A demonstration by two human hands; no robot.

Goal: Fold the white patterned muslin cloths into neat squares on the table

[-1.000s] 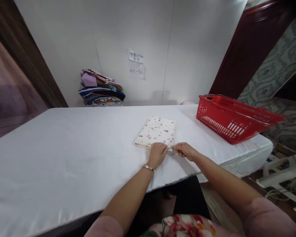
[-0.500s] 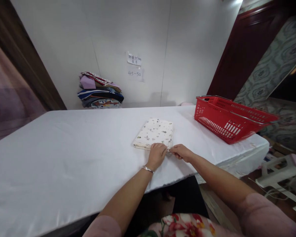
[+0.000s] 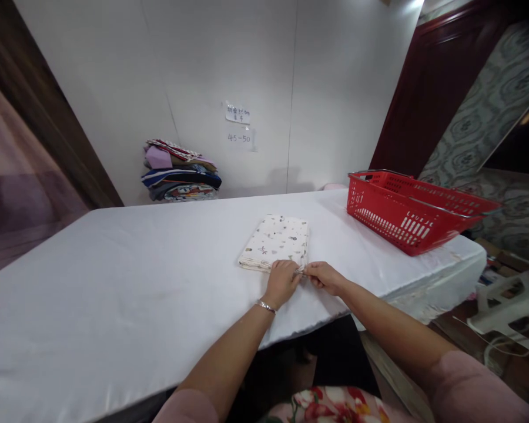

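Observation:
A folded white cloth with small printed figures lies flat on the white-covered table, its layered edge facing me. My left hand rests at the near edge of the cloth, fingers closed on its right part. Close beside it, my right hand pinches the near right corner of the same cloth between thumb and fingers. Both hands almost touch at that corner, and the fingertips partly cover it. A silver bracelet circles my left wrist.
A red plastic basket with metal handles stands at the table's right end. Against the wall at the back left is a stack of folded fabrics. A white stool is on the floor at the right.
Both hands stay at the cloth's near right corner, with a slight shift of the fingers there. The camera view has moved a little; the cloth keeps its place on the table.

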